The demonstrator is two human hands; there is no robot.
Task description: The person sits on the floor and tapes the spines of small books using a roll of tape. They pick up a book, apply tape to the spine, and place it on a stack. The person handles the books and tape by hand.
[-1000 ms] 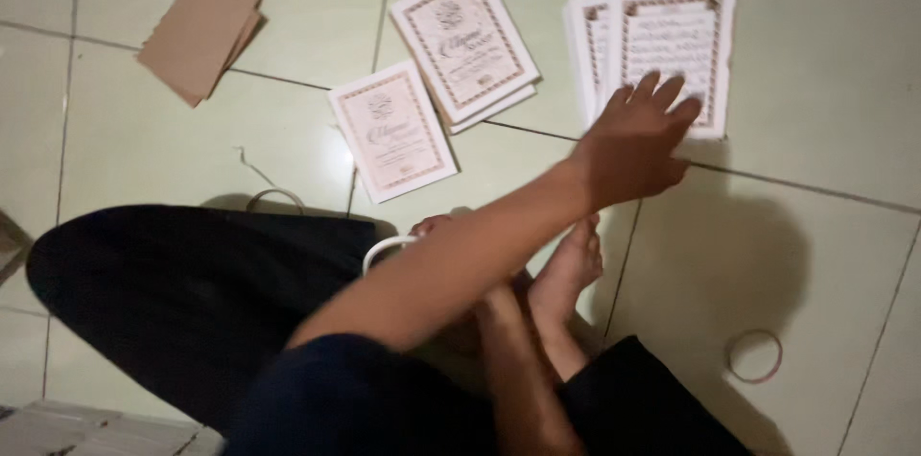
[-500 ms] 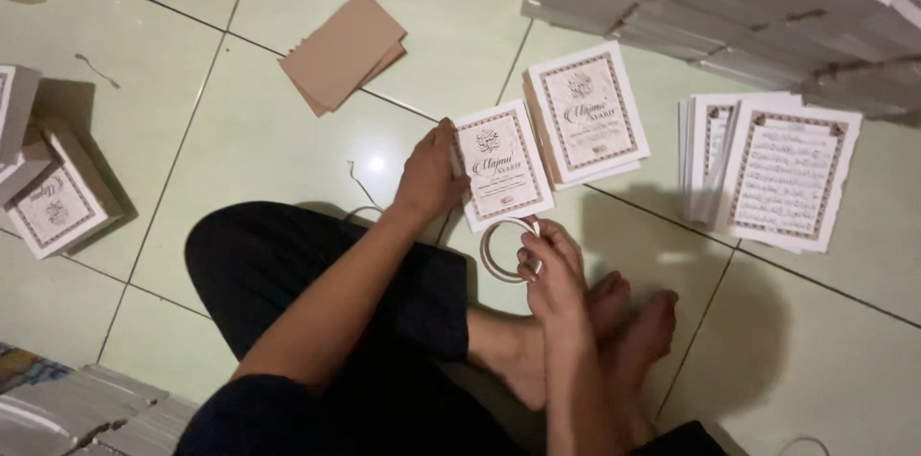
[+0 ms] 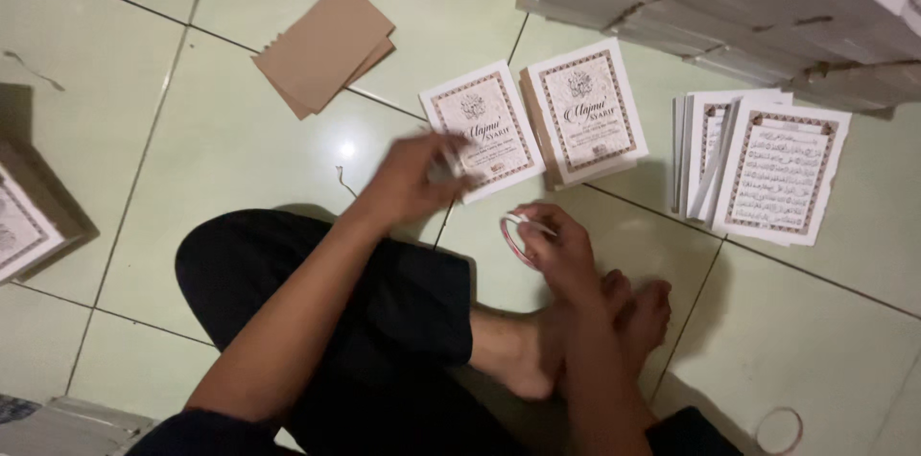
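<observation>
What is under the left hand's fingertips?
The left hand rests on the lower left corner of a white booklet lying on the tiled floor. The covered corner is hidden.

The left hand [image 3: 408, 178] reaches forward on a bare, nearly straight forearm, fingers blurred and loosely curled, palm down. The right hand [image 3: 556, 250] sits nearer the body, wrist bent, fingers pinched together in a closed grip above the crossed bare feet.

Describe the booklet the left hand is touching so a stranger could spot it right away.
On the pale green tiled floor, two white booklets with ornate borders lie side by side. It is the thin single booklet, under the left hand; its neighbour, the thicker stack, sits higher.
</observation>
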